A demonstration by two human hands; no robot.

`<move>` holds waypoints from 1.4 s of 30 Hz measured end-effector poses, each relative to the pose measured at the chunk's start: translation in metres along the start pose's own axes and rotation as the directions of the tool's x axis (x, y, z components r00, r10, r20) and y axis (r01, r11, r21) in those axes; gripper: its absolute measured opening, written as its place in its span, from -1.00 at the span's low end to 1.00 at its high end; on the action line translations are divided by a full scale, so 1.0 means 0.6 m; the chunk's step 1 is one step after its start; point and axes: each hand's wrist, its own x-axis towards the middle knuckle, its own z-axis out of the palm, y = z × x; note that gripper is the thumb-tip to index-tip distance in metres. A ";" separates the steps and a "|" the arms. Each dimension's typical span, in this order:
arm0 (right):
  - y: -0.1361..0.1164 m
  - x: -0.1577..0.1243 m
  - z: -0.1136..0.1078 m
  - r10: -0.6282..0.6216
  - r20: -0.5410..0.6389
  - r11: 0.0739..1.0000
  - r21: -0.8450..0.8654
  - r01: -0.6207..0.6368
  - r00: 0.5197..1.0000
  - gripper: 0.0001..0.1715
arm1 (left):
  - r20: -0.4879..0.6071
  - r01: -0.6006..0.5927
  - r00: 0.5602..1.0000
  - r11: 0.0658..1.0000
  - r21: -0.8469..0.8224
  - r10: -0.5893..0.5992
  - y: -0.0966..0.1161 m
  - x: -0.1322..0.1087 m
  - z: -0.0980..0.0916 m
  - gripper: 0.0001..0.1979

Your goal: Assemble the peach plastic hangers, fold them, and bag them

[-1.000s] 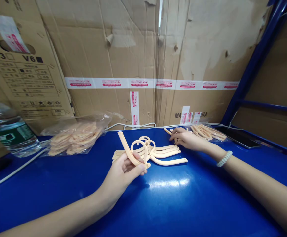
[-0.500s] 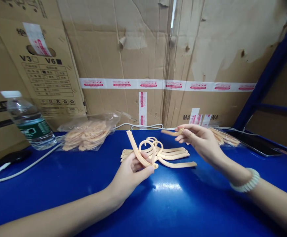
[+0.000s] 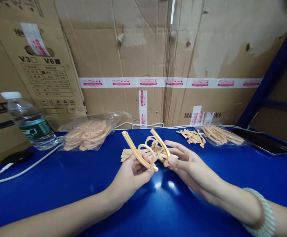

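Easy on the pinch

Left hand (image 3: 133, 174) pinches a hooked piece (image 3: 131, 144) mid-frame, right hand (image 3: 192, 168) pinches a strip (image 3: 161, 142) just right of it. I'd go light, line them up slowly, clear of the pile (image 3: 126, 153) behind.

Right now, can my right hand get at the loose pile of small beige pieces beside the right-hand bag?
Probably yes: the pile lies uncovered on the blue table, beyond your right hand, with nothing visibly between. But that hand holds a beige strip, which may hinder grasping.
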 end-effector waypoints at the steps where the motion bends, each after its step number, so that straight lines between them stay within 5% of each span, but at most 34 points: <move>1: 0.003 0.000 0.000 0.019 0.026 0.999 0.028 -0.020 0.999 -0.38 | 0.007 -0.010 1.000 1.000 0.001 0.010 0.000 0.000 0.000 -0.73; 22: 0.009 -0.003 0.000 -0.025 0.189 0.964 -0.256 0.074 0.982 -0.70 | 0.117 -0.051 0.991 0.997 -0.051 0.057 -0.011 -0.002 0.000 -0.72; 37: 0.014 -0.005 0.003 -0.131 0.112 0.882 -0.441 0.167 0.985 -0.78 | 0.005 0.042 0.999 0.999 -0.019 -0.042 -0.001 -0.002 0.000 -0.73; 42: -0.022 0.014 -0.015 -0.113 0.141 0.859 -0.483 0.168 0.984 -0.72 | -0.064 0.030 0.997 0.995 -0.094 -0.036 0.013 0.005 -0.017 -0.73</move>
